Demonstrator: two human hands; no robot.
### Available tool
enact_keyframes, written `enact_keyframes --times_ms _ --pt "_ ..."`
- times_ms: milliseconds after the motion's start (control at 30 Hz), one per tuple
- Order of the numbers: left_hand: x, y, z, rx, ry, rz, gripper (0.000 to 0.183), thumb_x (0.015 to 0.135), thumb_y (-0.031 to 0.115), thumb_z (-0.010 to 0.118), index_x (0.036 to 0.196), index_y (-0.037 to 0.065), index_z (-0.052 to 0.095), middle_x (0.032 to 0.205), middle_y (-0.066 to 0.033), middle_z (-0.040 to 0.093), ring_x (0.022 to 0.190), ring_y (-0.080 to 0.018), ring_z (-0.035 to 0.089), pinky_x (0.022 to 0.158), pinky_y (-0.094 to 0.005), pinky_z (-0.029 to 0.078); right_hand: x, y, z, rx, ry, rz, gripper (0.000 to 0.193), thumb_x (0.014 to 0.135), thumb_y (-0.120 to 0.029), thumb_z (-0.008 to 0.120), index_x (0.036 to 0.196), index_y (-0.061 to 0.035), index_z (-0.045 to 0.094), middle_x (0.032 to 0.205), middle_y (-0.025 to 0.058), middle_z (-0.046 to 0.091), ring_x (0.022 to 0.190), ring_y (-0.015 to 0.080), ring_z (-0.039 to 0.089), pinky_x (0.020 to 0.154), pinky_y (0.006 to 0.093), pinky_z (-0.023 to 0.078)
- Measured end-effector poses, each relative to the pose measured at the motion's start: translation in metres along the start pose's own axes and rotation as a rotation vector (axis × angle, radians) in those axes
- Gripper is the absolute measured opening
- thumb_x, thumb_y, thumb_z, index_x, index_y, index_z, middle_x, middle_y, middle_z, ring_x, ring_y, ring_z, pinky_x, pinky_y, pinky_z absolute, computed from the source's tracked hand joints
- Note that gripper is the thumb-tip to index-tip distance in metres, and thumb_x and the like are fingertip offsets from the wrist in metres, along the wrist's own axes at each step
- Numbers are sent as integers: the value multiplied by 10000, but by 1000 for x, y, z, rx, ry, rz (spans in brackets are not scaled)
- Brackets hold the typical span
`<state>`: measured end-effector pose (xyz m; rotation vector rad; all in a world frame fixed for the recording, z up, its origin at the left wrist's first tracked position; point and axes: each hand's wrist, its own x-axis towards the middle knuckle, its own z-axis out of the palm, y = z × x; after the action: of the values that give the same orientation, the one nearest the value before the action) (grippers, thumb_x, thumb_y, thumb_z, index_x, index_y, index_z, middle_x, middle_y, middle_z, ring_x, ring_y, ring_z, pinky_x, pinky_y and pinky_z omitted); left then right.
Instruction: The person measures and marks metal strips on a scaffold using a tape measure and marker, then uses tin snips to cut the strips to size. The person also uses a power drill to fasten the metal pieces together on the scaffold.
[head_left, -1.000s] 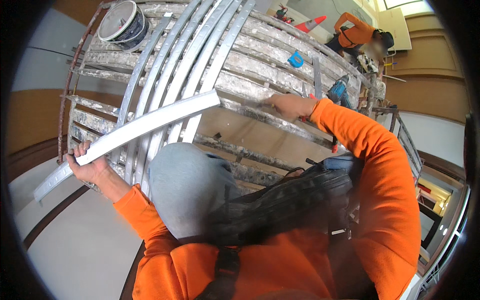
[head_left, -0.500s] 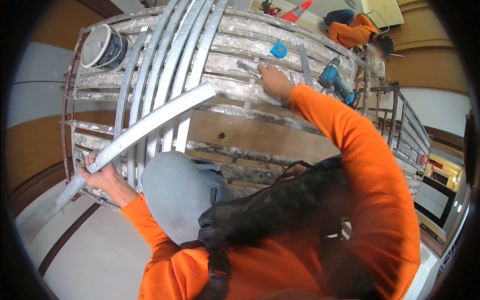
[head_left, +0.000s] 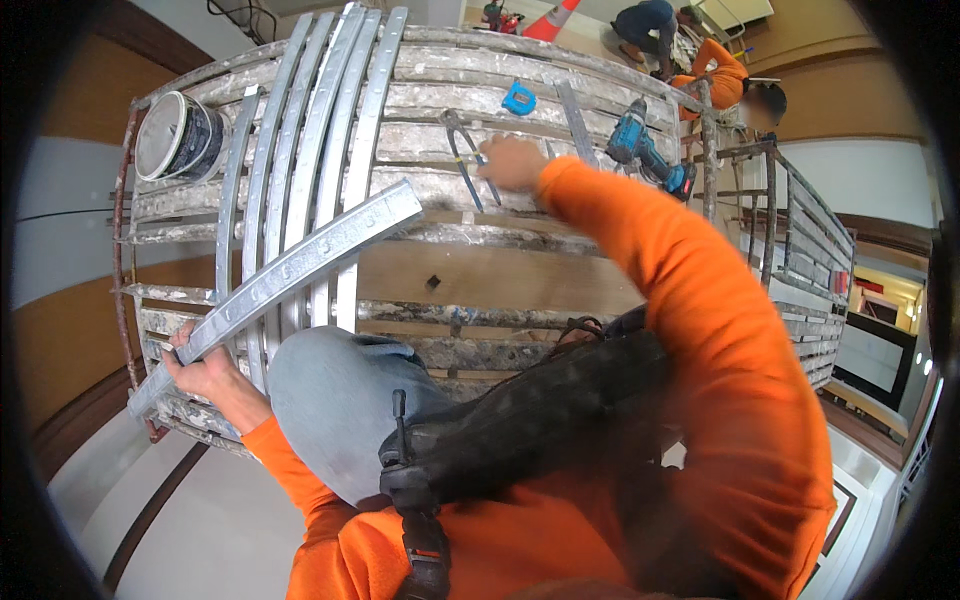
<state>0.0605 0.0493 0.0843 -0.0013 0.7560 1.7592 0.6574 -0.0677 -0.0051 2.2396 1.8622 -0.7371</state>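
My left hand (head_left: 205, 365) is closed round the lower part of a long silver metal channel (head_left: 300, 250). The channel slants up to the right, over several similar metal strips (head_left: 318, 150) laid side by side on the slatted platform. My right hand (head_left: 512, 163) is over the paint-spattered boards, fingers curled. At its fingertips is a pliers-like tool (head_left: 463, 150) with its jaws up and two dark handles spread apart below. The fingers seem to pinch this tool near one handle; the exact contact is partly hidden. My grey-trousered knee (head_left: 340, 400) is beside the channel.
A blue tape measure (head_left: 519, 98), a short metal strip (head_left: 577, 125) and a blue cordless drill (head_left: 645, 150) lie on the platform. A white-rimmed bucket (head_left: 178, 137) stands at the far left. Two people (head_left: 715, 70) and an orange cone (head_left: 551, 20) are beyond the far edge.
The pliers-like tool, blurred in my right hand before, now shows sharply with its handles spread. The channel in my left hand has shifted slightly. A second person now shows beyond the platform.
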Motion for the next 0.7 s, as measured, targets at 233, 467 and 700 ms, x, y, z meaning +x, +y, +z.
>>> enact_keyframes --times_ms 233,467,700 --pt "-60 -44 74 200 163 87 440 1047 435 420 858 42 476 780 -93 474 813 -280 509 824 -513 465 -46 144 -40 -62 -88 136 471 872 -290 638 1224 22 658 1202 284 682 1124 436 666 977 532 522" --pt "-43 26 100 125 -265 16 275 1027 295 489 905 52 452 843 -66 411 797 -232 418 790 -440 416 16 183 -23 -33 225 11 598 858 -95 604 1448 -72 505 1441 192 562 1362 370 496 1097 496 437" --pt "-135 80 178 108 -558 32 201 999 187 568 911 80 421 831 -38 377 800 -194 404 775 -368 379 92 182 -30 13 63 185 706 906 -46 543 1580 -120 343 1650 140 321 1546 330 268 1201 674 254"
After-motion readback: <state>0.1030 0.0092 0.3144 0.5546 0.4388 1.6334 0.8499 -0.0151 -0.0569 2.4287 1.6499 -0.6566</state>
